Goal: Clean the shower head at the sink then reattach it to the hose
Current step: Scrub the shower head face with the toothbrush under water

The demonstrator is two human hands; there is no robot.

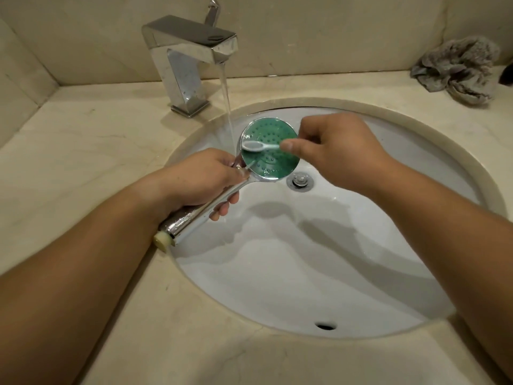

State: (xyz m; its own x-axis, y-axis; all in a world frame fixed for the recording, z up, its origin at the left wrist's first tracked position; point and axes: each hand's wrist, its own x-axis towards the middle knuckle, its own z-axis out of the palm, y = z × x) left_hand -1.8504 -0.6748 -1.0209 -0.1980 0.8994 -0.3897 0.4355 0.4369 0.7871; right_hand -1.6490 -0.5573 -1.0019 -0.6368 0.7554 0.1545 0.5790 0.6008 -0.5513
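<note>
The chrome shower head (273,159) has a round green nozzle face that points up toward me over the white sink (277,273). My left hand (205,179) grips its chrome handle, whose cream threaded end sticks out near the basin's left rim. My right hand (333,148) pinches a white toothbrush (256,146), and the brush head lies on the green face. Water runs from the chrome faucet (191,51) in a thin stream just left of the shower head. No hose is in view.
A crumpled grey cloth (458,68) lies on the beige marble counter (83,151) at the back right. The sink's drain (299,181) sits just right of the shower head, and an overflow hole (325,325) is in the near wall.
</note>
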